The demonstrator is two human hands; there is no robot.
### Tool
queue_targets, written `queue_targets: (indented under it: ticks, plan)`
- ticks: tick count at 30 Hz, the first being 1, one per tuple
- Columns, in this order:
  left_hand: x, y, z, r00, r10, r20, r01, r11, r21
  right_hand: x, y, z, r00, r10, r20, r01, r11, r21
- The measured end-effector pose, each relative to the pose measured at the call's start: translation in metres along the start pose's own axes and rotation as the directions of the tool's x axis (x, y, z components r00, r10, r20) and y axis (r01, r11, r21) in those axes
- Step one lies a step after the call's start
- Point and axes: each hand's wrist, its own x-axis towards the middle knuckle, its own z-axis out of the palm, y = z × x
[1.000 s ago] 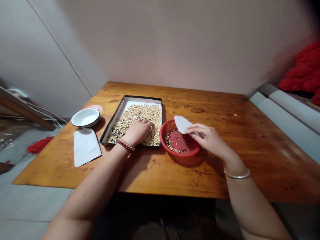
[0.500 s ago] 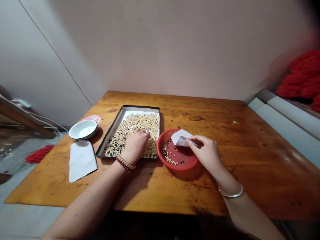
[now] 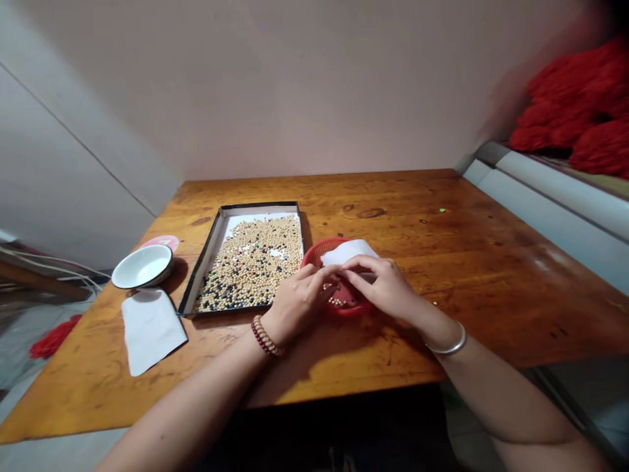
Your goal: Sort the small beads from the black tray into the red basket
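One thin white sheet, apparently paper or cloth (image 3: 356,250), is sitting at the fingertips of the right hand (image 3: 381,280), reaching out on their far side above one round red plastic basket (image 3: 315,252). The right grip is pinching the sheet's near edge between thumb and fingers. The left hand (image 3: 301,296) is meeting it over the basket's near left part, fingertips bunched close; whether that grip is holding a bead, I cannot tell. Small pale and dark beads (image 3: 337,302) are lying in the basket, partly hidden, so uncounted. Just left, one shallow black-edged rectangular tray (image 3: 203,263) is holding many mixed beads (image 3: 255,269), too many to count. Farther left, one white dark-rimmed bowl (image 3: 142,267), one pink disc (image 3: 170,242) and a second white sheet (image 3: 153,334) are resting on the brown wooden worktop (image 3: 393,226).
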Motion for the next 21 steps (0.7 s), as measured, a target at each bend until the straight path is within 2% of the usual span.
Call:
queue_targets:
  ticks: [2,4,8,12,17,21]
  plan:
    - [0.0001,-0.0015,0.0012,0.996,-0.085,-0.015,0.086,0.996,0.010,-0.0005,-0.0023,-0.0032,0.997,-0.013,0.072,0.010,0.999,0.048]
    - [0.0005,-0.0035,0.0007,0.994,-0.105,-0.005,0.105,0.994,0.019,-0.0005,-0.0034,-0.0067,0.991,-0.038,0.129,0.024,0.994,0.109]
    - [0.0017,-0.0063,-0.0021,1.000,-0.002,0.003,0.002,1.000,0.023,0.0008,-0.0010,-0.0105,0.966,-0.090,0.243,0.038,0.976,0.213]
    - [0.0041,-0.0042,-0.0065,0.994,0.112,-0.006,-0.112,0.993,0.037,0.0017,0.0009,-0.0094,0.985,0.020,0.171,-0.045,0.989,0.143]
    - [0.0034,-0.0026,-0.0078,0.972,0.233,-0.014,-0.232,0.971,0.058,0.0002,-0.0009,-0.0099,0.961,0.044,0.272,-0.080,0.989,0.122]
    - [0.0008,-0.0045,-0.0056,0.963,0.268,-0.018,-0.265,0.959,0.098,-0.0010,0.0020,-0.0106,0.963,0.074,0.259,-0.103,0.990,0.098]
